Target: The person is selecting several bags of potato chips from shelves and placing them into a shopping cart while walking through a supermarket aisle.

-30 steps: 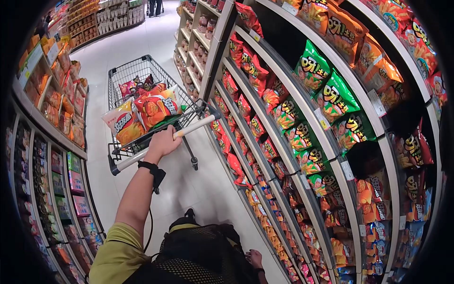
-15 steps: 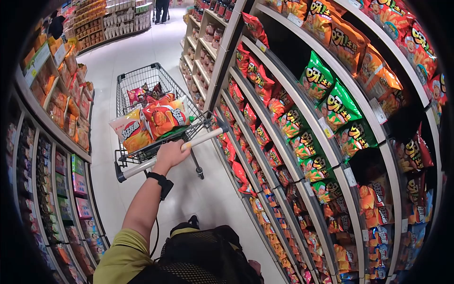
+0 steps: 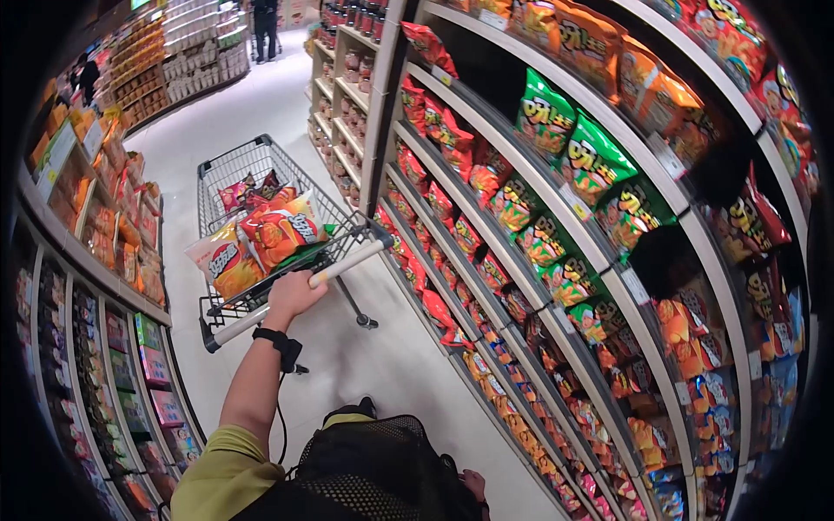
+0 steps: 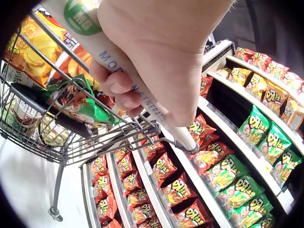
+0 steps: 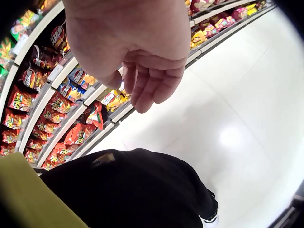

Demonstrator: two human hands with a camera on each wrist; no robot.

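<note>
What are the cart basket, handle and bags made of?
Basket: grey metal wire, likely plated or coated; it shows as an open welded grid.
Handle: probably plastic, matte cream, with printed lettering.
Bags: glossy printed film, plastic or foil; they show creases and highlights.

The cart (image 3: 239,163) is thin grey metal wire. Its handle (image 3: 347,260) is smooth white plastic. The chip bags (image 3: 280,231) inside look shiny and crinkly. The floor (image 3: 391,365) is pale, smooth and glossy.

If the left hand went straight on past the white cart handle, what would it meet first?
Probably the orange snack bags piled in the grey wire shopping cart, just beyond the left hand; depth unclear.
</note>
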